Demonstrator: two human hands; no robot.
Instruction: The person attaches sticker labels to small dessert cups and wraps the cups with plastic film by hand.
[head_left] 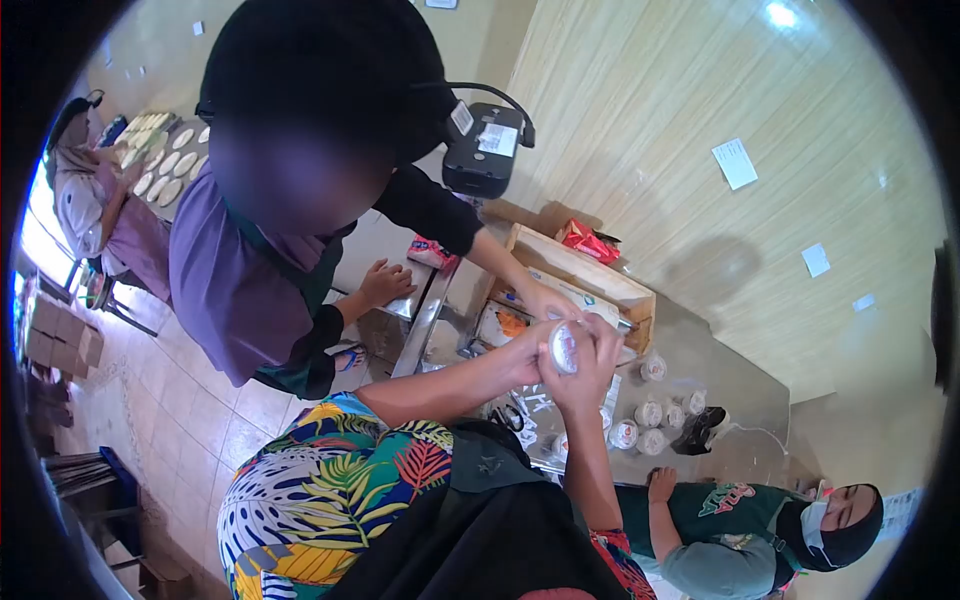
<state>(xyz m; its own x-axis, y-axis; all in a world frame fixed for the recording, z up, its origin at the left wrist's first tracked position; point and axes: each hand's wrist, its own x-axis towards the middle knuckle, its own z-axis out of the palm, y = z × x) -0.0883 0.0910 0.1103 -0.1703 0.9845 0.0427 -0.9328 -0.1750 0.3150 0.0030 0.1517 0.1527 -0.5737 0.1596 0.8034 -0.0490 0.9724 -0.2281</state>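
In the middle of the head view, my left hand (535,355) and my right hand (590,365) are together, with fingers wrapped round a small tub with a white printed lid (563,350). The lid faces up toward the camera. Just behind, a co-worker's hand (548,300) reaches close to my fingers; whether it touches the tub I cannot tell. Several similar lidded tubs (648,414) stand on the metal table (740,400) to the right of my right forearm. A wooden box (635,290) with papers and packets lies beyond my hands.
A co-worker in a purple head covering (215,270) stands at the left, another person in a green apron (720,525) at the lower right. A black plastic bag (702,430) lies beside the tubs. A red packet (590,242) is behind the box.
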